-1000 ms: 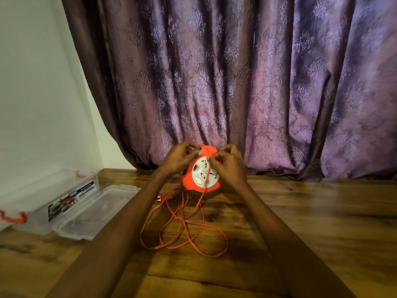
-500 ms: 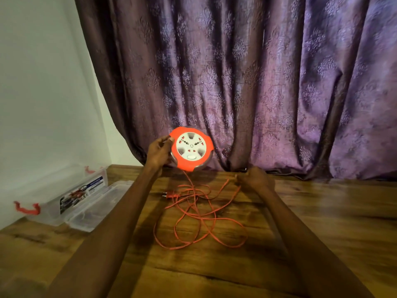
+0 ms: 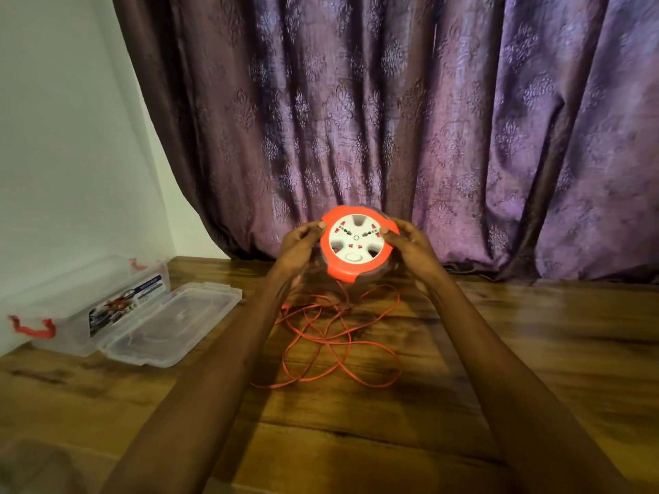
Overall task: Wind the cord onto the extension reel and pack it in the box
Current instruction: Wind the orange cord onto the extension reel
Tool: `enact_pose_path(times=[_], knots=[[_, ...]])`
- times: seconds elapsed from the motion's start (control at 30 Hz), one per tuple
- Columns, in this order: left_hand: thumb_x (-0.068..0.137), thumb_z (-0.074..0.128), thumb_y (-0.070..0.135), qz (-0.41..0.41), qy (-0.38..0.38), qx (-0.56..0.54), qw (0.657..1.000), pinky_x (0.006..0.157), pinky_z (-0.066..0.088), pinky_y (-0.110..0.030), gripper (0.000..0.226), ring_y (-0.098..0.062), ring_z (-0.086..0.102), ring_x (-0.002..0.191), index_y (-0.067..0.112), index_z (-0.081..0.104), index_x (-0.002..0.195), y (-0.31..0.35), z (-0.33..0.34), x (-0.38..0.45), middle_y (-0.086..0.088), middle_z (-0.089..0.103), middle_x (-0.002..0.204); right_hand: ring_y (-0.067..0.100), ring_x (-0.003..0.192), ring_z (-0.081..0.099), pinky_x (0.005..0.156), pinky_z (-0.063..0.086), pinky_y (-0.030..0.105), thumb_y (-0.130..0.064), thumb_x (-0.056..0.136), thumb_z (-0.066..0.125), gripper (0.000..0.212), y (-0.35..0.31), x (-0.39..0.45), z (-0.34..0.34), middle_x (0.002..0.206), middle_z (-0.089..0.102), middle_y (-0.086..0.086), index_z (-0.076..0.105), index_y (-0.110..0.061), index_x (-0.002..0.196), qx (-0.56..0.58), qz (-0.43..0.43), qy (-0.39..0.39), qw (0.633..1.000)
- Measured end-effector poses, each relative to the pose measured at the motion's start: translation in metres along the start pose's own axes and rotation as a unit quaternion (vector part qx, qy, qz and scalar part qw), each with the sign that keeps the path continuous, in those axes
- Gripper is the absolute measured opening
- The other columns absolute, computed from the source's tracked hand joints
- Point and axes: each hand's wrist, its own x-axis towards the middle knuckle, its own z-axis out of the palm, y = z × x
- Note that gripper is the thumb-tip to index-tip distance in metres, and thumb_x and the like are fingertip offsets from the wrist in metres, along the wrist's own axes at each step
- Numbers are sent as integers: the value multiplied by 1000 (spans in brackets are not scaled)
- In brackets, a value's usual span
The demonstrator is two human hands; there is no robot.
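Curtain: a purple patterned curtain (image 3: 410, 119) is hung across the back, its hem reaching the wooden surface.
Wall: a plain pale wall (image 3: 64, 137) is seen at the left, met by the curtain's edge.
Counter: a dark-grained wooden counter (image 3: 535, 351) is spread across the lower half of the view.
Box: a clear plastic box (image 3: 89, 308) with red clips is set at the left against the wall; what is inside cannot be made out.
Lid: a clear lid (image 3: 171, 326) is laid flat on the counter, touching the box's right side.
Label: a printed label with a blue band is seen on the box's side; its writing is too small to be read.
Cord: an orange cord (image 3: 335, 340) is left in loose tangled loops on the counter, below the reel.
Reel: an orange reel (image 3: 356, 244) with a white socket face is held raised above the counter, before the curtain.
Left hand (image 3: 299, 249): curled round the reel's left rim.
Right hand (image 3: 410, 247): curled round the right rim.
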Motion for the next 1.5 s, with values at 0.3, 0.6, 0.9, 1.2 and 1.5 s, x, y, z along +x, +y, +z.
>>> enact_pose_path(times=[0.3, 0.6, 0.9, 1.2, 1.5], knots=[[101, 52, 27, -21, -29, 107, 994, 35, 38, -17, 31, -14, 48, 33, 11, 61, 76, -17, 27, -21, -5, 58, 55, -6, 70, 62, 70, 52, 13, 1, 95, 59, 36, 19, -1, -33, 105, 64, 8, 52, 4, 130, 41, -46, 164, 985], [101, 51, 35, -191, -143, -17, 971, 89, 54, -36, 20, -28, 67, 91, 20, 57, 113, -59, 55, -28, -11, 67, 109, 14, 76, 71, 49, 57, 30, -10, 94, 64, 47, 19, -12, -48, 113, 67, 5, 51, -21, 138, 102, 18, 106, 989], [98, 55, 36, -154, -15, -148, 977, 81, 55, -30, 22, -22, 68, 91, 16, 59, 107, -76, 97, -40, -8, 68, 102, 22, 94, 66, 54, 57, 29, -16, 96, 62, 46, 13, -5, -40, 121, 64, 2, 48, -25, 139, 104, 8, 104, 989], [98, 57, 21, -43, 19, -245, 968, 79, 55, -31, 27, -21, 69, 92, 20, 57, 125, -74, 108, -25, -5, 69, 114, 23, 100, 60, 71, 56, 35, -2, 92, 57, 40, 21, -1, -31, 112, 65, 7, 52, -19, 127, 172, 70, 84, 979], [96, 60, 22, 0, 49, -185, 982, 76, 59, -36, 22, -14, 64, 100, 26, 62, 118, -79, 89, -13, 0, 69, 115, 27, 116, 51, 93, 45, 41, -19, 87, 66, 43, 17, -9, -50, 131, 53, 5, 62, -31, 128, -559, -362, 36, 745]])
